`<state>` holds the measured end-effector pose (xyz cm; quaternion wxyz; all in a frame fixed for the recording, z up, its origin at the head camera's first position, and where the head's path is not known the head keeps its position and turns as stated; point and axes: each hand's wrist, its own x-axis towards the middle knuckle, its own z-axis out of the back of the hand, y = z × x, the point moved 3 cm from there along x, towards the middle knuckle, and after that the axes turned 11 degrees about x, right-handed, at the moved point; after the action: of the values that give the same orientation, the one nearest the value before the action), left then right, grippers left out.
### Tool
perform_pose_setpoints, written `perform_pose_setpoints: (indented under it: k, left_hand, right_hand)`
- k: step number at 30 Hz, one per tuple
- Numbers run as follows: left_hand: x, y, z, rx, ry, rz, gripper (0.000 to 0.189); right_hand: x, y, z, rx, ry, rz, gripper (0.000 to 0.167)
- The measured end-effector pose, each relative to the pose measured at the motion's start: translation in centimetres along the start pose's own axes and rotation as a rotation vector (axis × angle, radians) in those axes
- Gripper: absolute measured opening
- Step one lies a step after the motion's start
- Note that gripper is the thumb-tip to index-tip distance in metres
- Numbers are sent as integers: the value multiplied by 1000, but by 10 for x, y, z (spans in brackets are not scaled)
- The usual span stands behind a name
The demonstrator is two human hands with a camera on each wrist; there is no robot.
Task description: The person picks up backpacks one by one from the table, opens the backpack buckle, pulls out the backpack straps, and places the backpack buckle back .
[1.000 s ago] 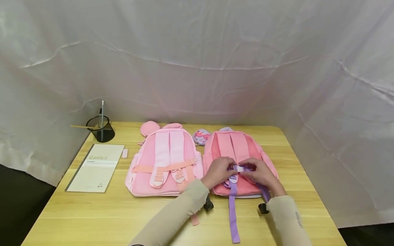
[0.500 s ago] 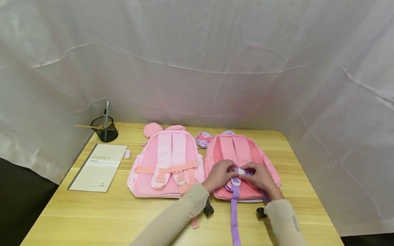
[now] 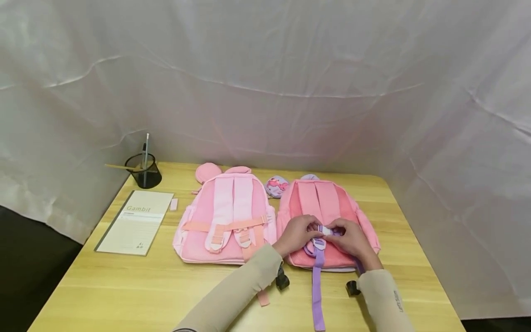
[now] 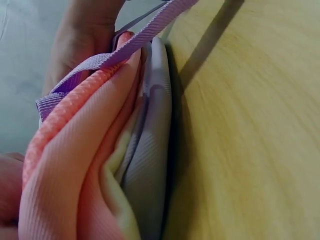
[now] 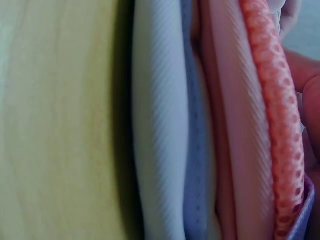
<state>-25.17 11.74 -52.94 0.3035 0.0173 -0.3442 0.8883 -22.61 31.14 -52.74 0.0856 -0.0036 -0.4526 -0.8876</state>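
Note:
Two small backpacks lie straps-up on the table [image 3: 137,290]. On the coral one [image 3: 344,198], my left hand [image 3: 295,234] and right hand [image 3: 352,237] pinch the two ends of a white buckle [image 3: 326,230] on purple webbing. Fingertips cover part of the buckle. A purple strap [image 3: 317,290] hangs from an adjuster below it to the table's front. In the left wrist view the strap [image 4: 150,37] crosses the bag's lower edge [image 4: 95,135]. The right wrist view has the bag's mesh edge [image 5: 280,115] beside fingers [image 5: 307,95].
The light pink backpack [image 3: 192,244] lies left, orange straps crossed over it. Farther left are a notebook [image 3: 134,226], an eraser-like pink block [image 3: 174,204] and a black mesh pen cup [image 3: 143,173]. A round printed pouch [image 3: 275,186] lies between the bags. Grey cloth [image 3: 265,92] hangs behind.
The hands stay at the buckle, now drawn slightly closer together around it. The head view has shifted a little, moving everything slightly right. Both backpacks stay in place.

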Motion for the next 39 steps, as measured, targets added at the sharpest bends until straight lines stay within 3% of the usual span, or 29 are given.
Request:
perform_pose_setpoints:
  k: [10, 39]
  left_hand:
    - [-1, 1, -1, 9, 2, -12, 14]
    - [-3, -2, -1, 6, 14, -17, 14]
  right_hand:
    - [-2, -1, -3, 22, -9, 33, 19]
    - [2, -2, 0, 30, 54, 3, 19]
